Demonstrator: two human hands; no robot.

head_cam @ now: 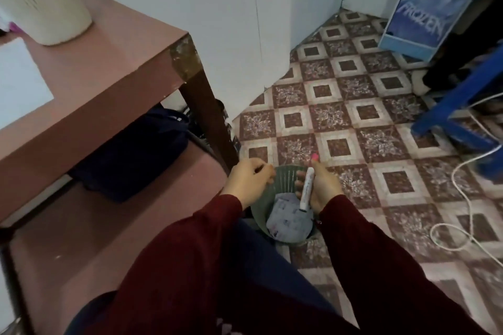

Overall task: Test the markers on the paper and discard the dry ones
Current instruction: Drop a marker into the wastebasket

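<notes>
My right hand (325, 189) grips a marker (306, 187), tip down, over the bin (285, 173). My left hand (249, 179) is curled; I cannot tell what it holds.

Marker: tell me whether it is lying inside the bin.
No, the right hand grips the marker above the green bin, which holds crumpled paper.

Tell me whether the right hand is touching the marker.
Touching. The head view shows the right hand gripping the marker round its white barrel, fingers curled against it, above the green bin.
</notes>
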